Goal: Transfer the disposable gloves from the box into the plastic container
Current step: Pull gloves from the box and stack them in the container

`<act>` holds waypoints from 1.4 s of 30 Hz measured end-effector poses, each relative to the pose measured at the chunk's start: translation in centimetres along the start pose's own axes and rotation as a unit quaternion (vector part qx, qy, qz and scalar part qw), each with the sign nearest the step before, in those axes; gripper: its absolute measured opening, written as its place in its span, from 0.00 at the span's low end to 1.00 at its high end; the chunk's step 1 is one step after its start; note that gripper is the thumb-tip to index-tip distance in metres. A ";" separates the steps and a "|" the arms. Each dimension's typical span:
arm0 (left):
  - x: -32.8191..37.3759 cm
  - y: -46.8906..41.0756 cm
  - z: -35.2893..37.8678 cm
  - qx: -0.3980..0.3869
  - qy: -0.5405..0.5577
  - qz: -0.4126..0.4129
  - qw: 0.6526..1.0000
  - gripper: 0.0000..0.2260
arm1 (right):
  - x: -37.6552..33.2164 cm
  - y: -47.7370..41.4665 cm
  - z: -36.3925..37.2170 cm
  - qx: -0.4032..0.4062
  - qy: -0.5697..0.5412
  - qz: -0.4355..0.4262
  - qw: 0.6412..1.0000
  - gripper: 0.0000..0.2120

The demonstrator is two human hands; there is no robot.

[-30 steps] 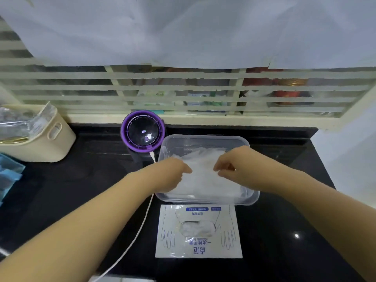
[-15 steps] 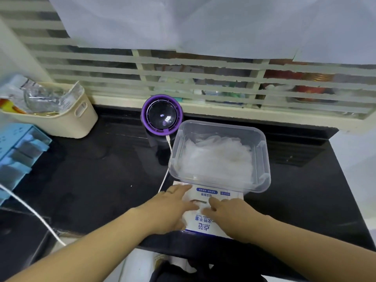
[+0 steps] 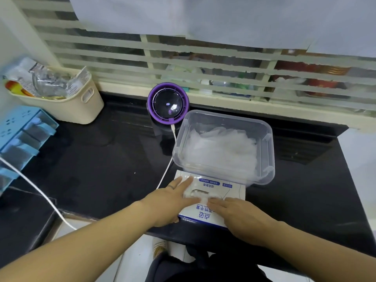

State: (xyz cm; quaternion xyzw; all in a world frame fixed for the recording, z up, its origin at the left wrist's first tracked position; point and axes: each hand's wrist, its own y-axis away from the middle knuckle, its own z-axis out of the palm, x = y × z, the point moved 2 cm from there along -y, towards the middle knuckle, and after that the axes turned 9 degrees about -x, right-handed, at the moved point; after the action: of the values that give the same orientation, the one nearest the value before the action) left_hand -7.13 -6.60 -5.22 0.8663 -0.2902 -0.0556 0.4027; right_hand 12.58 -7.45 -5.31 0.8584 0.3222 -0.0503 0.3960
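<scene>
- Head view: my left hand [image 3: 173, 198] lies flat on the left half of the glove box [image 3: 215, 187]. Its fingers [image 3: 183, 184] are straight and relaxed, pressing on the lid and grasping nothing.
- My right hand [image 3: 238, 212] rests on the right half of the box, with its fingers [image 3: 217, 201] stretched toward the oval opening in the middle of the lid.
- A white tuft of glove [image 3: 200, 195] shows in that opening, right at my right fingertips and beside my left thumb. My right thumb is hidden, so I cannot tell whether I am pinching the tuft or only touching it.
- The box lies flat at the near edge of the black tabletop [image 3: 101, 159], its printing upside down to me.
- The plastic container [image 3: 270, 155] stands just behind the box. It is clear and has no lid, and its near rim overlaps the far edge of the box.
- A loose pile of translucent gloves [image 3: 221, 149] lies inside the container.
- A round purple device [image 3: 167, 103] sits behind the container's left corner. A white cable [image 3: 165, 169] runs from it down past the left side of the box.
- Far left, a cream basket [image 3: 81, 106] holds crinkled packets, and a blue organiser [image 3: 22, 131] stands in front of it.
</scene>
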 end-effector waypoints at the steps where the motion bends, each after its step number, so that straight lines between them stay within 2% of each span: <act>1: 0.0 0.0 0.0 0.000 -0.006 0.001 1.000 0.35 | -0.1 -0.2 -0.3 0.006 -0.015 0.008 1.000 0.25; 4: 0.0 0.1 0.0 0.004 -0.011 0.007 1.000 0.36 | -0.8 -1.1 -1.1 0.029 0.001 0.009 1.000 0.21; 8: 0.1 0.3 -0.2 0.014 -0.005 0.012 1.000 0.35 | -0.9 -1.9 -1.2 0.052 0.030 -0.007 0.998 0.22; 11: 0.1 0.4 -0.1 0.027 0.004 0.016 1.000 0.31 | 0.1 -1.6 -1.4 0.095 0.105 -0.023 0.990 0.20; 15: 0.1 0.5 0.2 0.036 0.007 0.025 0.999 0.28 | 0.4 -2.8 -1.4 0.086 0.148 -0.022 0.985 0.15; 24: -0.2 0.4 0.0 0.040 -0.045 0.024 0.998 0.28 | -0.3 -4.0 -1.4 0.118 0.128 -0.028 0.984 0.11; 28: -0.4 0.3 -0.2 0.048 -0.047 0.016 0.998 0.31 | -1.3 -2.8 -1.6 0.189 0.090 -0.048 0.977 0.09; 33: -0.4 0.2 -0.4 0.066 -0.084 0.011 0.994 0.33 | -3.2 -3.9 -2.3 0.273 0.039 -0.019 0.961 0.09; 36: -0.5 0.0 -0.1 0.054 -0.107 0.005 0.993 0.35 | -3.8 -3.1 -2.3 0.369 -0.064 -0.010 0.927 0.03; 39: -0.3 0.0 -0.2 0.052 -0.132 -0.007 0.990 0.34 | -4.4 -0.3 -4.0 0.490 -0.159 -0.031 0.857 0.04; 42: -0.8 0.2 -0.4 0.053 -0.073 0.021 0.996 0.32 | -4.8 2.9 -7.7 0.589 -0.175 -0.042 0.788 0.04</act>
State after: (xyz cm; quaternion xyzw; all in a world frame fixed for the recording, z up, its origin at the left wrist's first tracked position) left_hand -7.75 -6.04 -4.90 0.8737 -0.3396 -0.0952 0.3352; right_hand 9.21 -5.81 3.45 0.8872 0.1916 -0.3961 -0.1389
